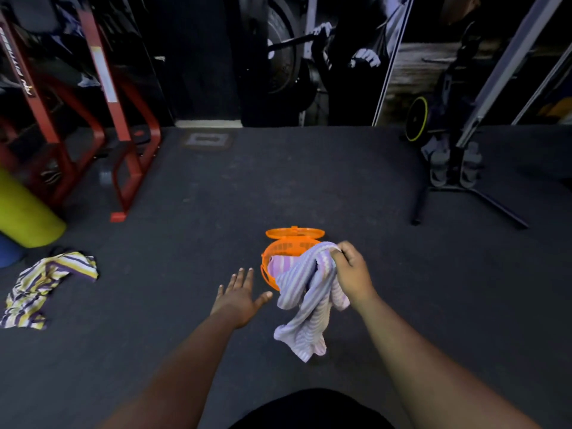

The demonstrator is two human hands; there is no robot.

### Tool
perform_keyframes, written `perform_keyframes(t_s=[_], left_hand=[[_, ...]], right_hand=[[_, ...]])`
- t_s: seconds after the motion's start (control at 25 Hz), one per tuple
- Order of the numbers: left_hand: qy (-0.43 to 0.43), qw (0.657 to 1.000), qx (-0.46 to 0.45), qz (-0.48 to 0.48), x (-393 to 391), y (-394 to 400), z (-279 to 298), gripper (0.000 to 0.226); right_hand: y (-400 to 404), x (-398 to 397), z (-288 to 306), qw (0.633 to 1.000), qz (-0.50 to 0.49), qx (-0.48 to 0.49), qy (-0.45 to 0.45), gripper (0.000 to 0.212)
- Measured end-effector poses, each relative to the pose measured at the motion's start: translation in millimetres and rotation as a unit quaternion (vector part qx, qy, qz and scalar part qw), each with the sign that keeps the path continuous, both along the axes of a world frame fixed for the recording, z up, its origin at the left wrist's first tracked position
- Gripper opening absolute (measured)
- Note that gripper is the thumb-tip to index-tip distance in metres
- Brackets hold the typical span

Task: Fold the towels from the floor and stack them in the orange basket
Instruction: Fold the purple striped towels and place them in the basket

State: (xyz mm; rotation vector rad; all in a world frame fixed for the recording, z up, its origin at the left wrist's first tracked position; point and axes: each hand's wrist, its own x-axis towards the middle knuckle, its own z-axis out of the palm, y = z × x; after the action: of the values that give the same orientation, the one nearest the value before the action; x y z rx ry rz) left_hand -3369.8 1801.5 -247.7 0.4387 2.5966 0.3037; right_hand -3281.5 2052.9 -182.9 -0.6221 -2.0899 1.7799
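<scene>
1. The right hand [353, 270] is pinching a bunched lilac striped towel [309, 305] in curled fingers [340, 253]; it is hanging unfolded, just in front of the orange basket [289, 247].
2. The left hand [241, 294] is hovering, fingers spread, holding nothing.
3. One pale folded towel [278, 263] is lying inside the basket, beyond the fingers.
4. A yellow-purple striped towel [46, 283] is waiting crumpled, far left of the fingers.
5. The dark gym floor [278, 187] is carrying everything; red frames [123, 125] are standing behind.
</scene>
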Motion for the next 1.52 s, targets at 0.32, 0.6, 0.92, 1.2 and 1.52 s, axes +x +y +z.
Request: perform_keyframes(t_s=[0.32, 0.6, 0.92, 1.2, 1.52], left_hand=[[-0.284, 0.822, 0.354, 0.344, -61.8, 67.2, 16.1, 0.053], [-0.115, 0.831, 0.454, 0.3, -154.8, 83.4, 18.7, 0.012], [0.242, 0.898, 0.367, -0.018, -196.8, 134.3, 55.8, 0.02], [0.128, 0.905, 0.374, -0.159, -205.6, 171.2, 86.4, 0.011], [0.179, 0.957, 0.087, -0.213, -246.6, 153.6, 114.2, 0.033]], right_hand=[[29.2, -95.2, 45.9, 0.983, 0.037, -0.141, 0.11, 0.022], [82.6, -123.8, -3.8, 0.982, -0.05, 0.179, -0.045, 0.05], [107.0, -139.1, -27.5, 0.916, 0.1, 0.266, -0.284, 0.037], [123.7, -205.7, 30.5, 0.918, 0.259, 0.295, -0.048, 0.078], [151.2, -214.6, 36.3, 0.932, 0.192, 0.308, 0.011, 0.014]])
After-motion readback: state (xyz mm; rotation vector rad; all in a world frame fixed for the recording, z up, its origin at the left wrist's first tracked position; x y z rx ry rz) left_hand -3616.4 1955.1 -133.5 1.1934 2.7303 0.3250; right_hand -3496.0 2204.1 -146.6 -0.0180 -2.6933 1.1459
